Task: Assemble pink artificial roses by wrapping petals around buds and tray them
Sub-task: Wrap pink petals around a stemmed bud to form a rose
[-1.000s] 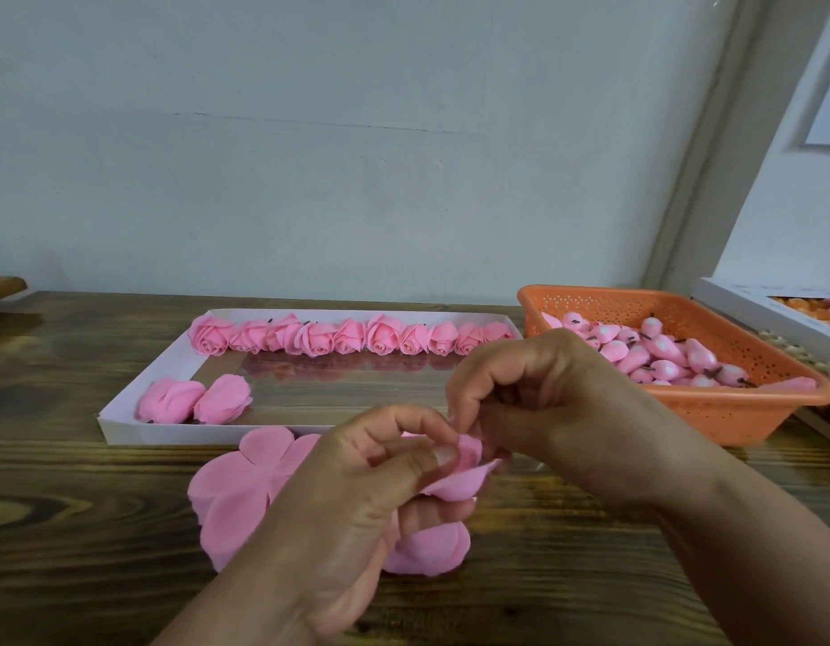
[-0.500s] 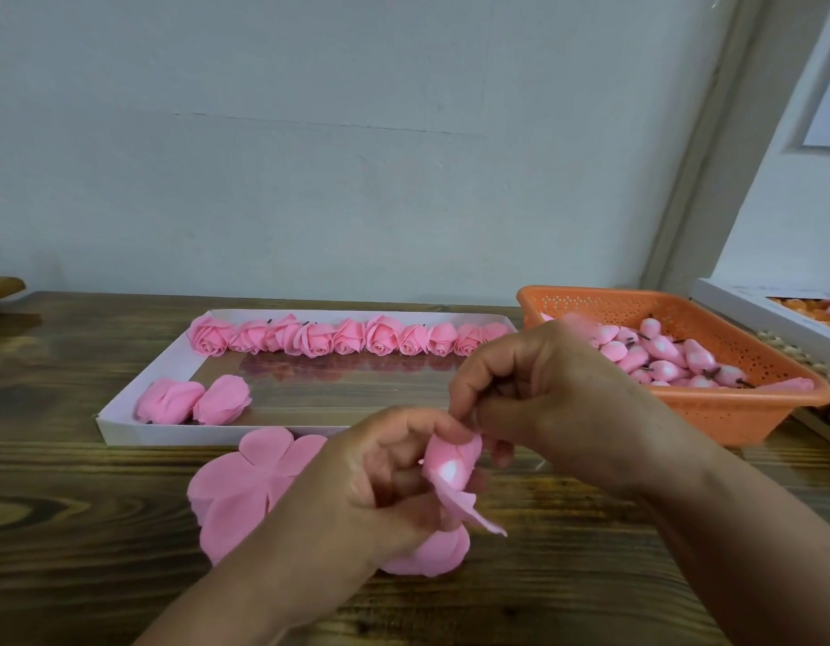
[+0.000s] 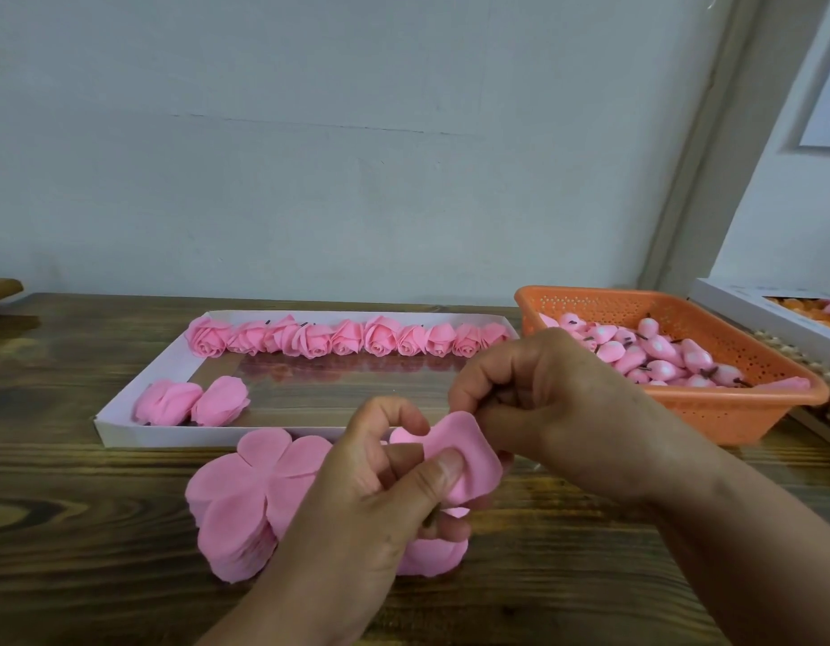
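Note:
My left hand point(image 3: 371, 496) grips a partly wrapped pink rose point(image 3: 469, 459), thumb pressed on a folded petal. My right hand point(image 3: 543, 403) pinches the petal's top edge just above it. Under my hands lies a stack of flat pink petal sheets point(image 3: 245, 501) on the wooden table. Behind it stands a white tray point(image 3: 124, 431) with a row of finished roses point(image 3: 347, 338) along its far side and two more roses point(image 3: 194, 401) at its near left corner. The bud inside the petals is hidden.
An orange basket point(image 3: 729, 412) holding several pink buds point(image 3: 655, 354) sits at the right. A white box point(image 3: 748, 305) with orange pieces stands beyond it at the far right. The wall rises just behind the table.
The petal has been folded up around the bud; my left thumb now presses it flat, and my right hand has lowered slightly onto its top edge.

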A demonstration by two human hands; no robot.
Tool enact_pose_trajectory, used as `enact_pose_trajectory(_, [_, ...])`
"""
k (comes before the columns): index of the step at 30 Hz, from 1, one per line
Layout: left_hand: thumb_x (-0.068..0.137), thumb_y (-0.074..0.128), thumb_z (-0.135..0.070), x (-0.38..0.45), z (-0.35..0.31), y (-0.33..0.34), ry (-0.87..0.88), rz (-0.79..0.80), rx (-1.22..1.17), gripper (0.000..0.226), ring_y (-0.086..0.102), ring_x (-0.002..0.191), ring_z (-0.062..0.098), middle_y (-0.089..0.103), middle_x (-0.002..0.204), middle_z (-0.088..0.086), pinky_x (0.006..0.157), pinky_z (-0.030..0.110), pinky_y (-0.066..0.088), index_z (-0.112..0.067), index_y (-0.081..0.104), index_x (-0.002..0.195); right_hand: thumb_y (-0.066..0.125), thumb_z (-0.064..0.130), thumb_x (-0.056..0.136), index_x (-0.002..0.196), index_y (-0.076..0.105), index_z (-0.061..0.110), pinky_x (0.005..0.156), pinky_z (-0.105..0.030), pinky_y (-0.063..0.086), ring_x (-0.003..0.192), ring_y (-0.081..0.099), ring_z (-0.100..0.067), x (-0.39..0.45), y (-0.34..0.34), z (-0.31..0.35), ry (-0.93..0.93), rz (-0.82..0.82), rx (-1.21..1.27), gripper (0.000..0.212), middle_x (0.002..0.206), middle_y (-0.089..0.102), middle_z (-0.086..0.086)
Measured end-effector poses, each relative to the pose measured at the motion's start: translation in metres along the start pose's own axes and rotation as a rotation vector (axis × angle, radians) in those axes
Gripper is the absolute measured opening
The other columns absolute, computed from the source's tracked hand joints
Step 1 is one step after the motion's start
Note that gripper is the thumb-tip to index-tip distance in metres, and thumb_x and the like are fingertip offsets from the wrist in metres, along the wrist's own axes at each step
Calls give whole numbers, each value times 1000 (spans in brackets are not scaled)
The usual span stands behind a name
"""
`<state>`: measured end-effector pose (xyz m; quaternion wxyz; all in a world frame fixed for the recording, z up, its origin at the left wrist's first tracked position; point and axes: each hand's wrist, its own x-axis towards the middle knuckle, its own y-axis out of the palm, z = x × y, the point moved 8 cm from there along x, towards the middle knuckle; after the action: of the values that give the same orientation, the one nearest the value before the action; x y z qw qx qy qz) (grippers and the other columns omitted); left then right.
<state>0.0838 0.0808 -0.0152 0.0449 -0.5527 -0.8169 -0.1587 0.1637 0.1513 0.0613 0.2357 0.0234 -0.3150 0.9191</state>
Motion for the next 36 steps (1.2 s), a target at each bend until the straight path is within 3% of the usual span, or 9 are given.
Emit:
enact_pose_trajectory(2, [71,69,-23,-1,0,0,-13,-16,-41,19,70,78,39,73,80,15,54,25,52,-24,57,85,62,3,80,74,68,7,54,-27,49,55,61,-16,-1,1,-1,6,11,45,10,62,66,-10])
enact_pose_trajectory(5, [71,68,-22,-2,2,2,-17,-19,-51,20,71,77,37,73,81,17,53,24,52,-24,54,86,72,18,78,74,67,5,53,-28,51,56,63,-19,-2,3,-3,28,15,48,15,63,67,-11])
enact_pose_trajectory(8, [78,73,-30,-3,0,4,21,-60,-38,22,72,74,32,74,81,15,52,23,53,-29,51,78,70,9,81,70,66,5,47,-28,50,48,61,-18,-1,-1,-7,52,-54,8,12,58,66,-8])
enact_pose_trajectory(10, [68,73,-36,-3,-3,1,63,-110,-3,26,72,72,31,74,80,13,54,25,54,-31,50,77,70,6,80,68,65,6,44,-26,47,45,60,-16,0,-3,-8,54,-94,17,13,58,66,-8])
enact_pose_trajectory(14, [78,74,-33,-4,-4,-2,135,-175,106,24,72,71,33,72,77,17,64,42,56,-36,50,74,71,1,77,65,63,10,44,-29,46,45,58,-23,0,-6,-8,57,-147,48,17,57,65,-9])
enact_pose_trajectory(18, [74,61,-24,-7,-8,3,202,-171,161,16,72,70,26,75,76,5,61,29,58,-40,57,75,71,0,77,66,62,10,41,-24,44,42,57,-14,1,-5,-4,66,-153,34,18,56,64,-8])
enact_pose_trajectory(22, [81,70,-31,-9,-10,4,198,-205,138,9,73,70,20,76,78,-2,59,24,57,-40,69,84,70,1,78,65,61,11,41,-25,44,41,56,-10,1,-4,-3,90,-173,-14,18,54,62,-5])
enact_pose_trajectory(28, [58,64,-36,-12,-8,2,150,-284,90,27,73,66,15,75,75,-5,55,19,55,-50,72,79,66,1,78,62,61,13,46,-29,49,42,52,-5,0,-3,-1,95,-238,-145,20,51,60,0])
enact_pose_trajectory(36, [56,67,-42,-6,1,7,8,-150,102,28,73,76,12,76,82,-5,62,20,56,-55,71,80,62,0,82,68,63,12,42,-27,46,42,57,-12,1,-5,-4,104,-240,-56,19,58,63,-6])
